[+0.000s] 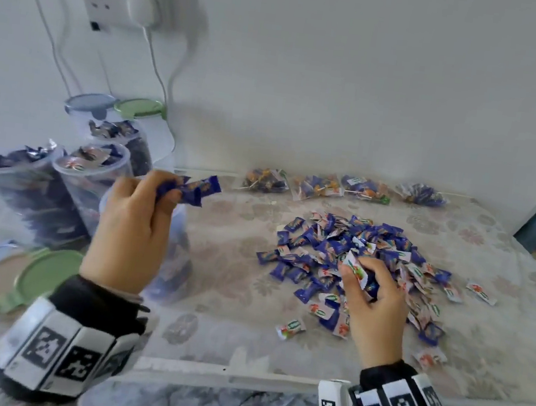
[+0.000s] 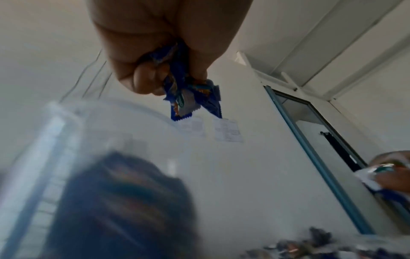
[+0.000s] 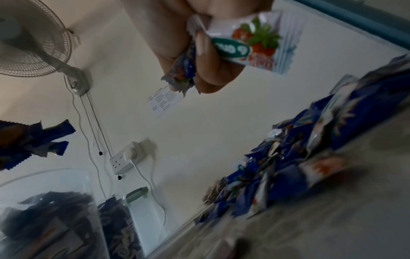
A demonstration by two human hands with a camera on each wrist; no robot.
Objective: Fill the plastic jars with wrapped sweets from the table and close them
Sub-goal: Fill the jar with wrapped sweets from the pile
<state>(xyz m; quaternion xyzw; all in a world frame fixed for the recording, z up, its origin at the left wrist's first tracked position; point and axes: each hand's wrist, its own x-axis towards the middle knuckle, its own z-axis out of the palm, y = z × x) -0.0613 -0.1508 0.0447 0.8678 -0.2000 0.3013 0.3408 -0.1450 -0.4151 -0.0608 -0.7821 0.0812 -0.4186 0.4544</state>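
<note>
Left hand (image 1: pixel 129 219) is raised over the jars at the left of the counter (image 1: pixel 221 298), fingers curled round a small bunch of blue wrapped sweets (image 1: pixel 190 190). Their long axes run roughly level and point right, the crimped ends jutting out past the fingertips. In the left wrist view the same bunch (image 2: pixel 190 98) hangs from the closed fingers, just above the rim of a clear jar (image 2: pixel 93 119).

Right hand (image 1: pixel 372 303) sits on the near edge of the loose pile of sweets (image 1: pixel 372 249) at the counter's centre-right. Its fingers are curled and pinch a white strawberry-print sweet (image 1: pixel 356 269), long axis tilted up and to the left; the right wrist view shows further wrappers (image 3: pixel 183 73) bunched in the palm.

Containers: the open jar (image 1: pixel 178 259) directly under the left hand is partly filled with blue sweets. Three more open jars (image 1: pixel 91 174) stand behind and to its left, each filled to about the rim. Two closed jars, one with a blue lid (image 1: pixel 89 103) and one with a green lid (image 1: pixel 140 108), stand against the wall.

Loose lids (image 1: pixel 45 273) lie flat at the near left corner, overlapping. Four clear packets of lollipops (image 1: pixel 316 185) lie in a row along the back of the counter.
</note>
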